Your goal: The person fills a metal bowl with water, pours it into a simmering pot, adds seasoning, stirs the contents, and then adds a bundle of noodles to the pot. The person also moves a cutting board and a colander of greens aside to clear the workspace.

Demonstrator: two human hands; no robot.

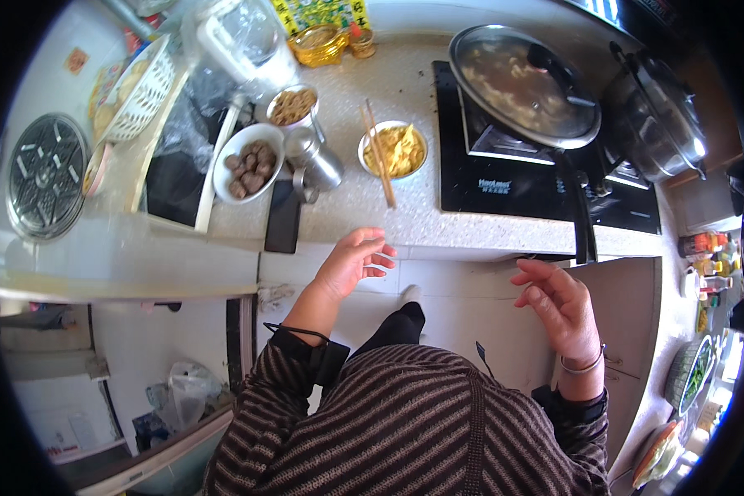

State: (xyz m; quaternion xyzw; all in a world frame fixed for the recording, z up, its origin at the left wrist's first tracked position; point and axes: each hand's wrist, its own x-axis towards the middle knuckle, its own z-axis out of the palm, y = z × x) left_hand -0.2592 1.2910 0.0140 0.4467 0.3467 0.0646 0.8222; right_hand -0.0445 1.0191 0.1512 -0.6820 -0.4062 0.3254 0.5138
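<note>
My left hand hangs in the air just before the counter's front edge, fingers apart and holding nothing. Beyond it a pair of wooden chopsticks lies across a bowl of yellow food, perhaps scrambled egg. Also empty, my right hand has loosely curled, spread fingers. It is nearest to the black handle of a covered frying pan, apart from it. The pan's glass lid is fogged, with pale food in liquid beneath. A black smartphone lies left of my left hand, overhanging the counter edge.
A white bowl of brown balls, a steel pitcher and a bowl of brown shreds stand left. A steel pot sits on the gas hob. At right, a side counter holds bottles and a basket of greens.
</note>
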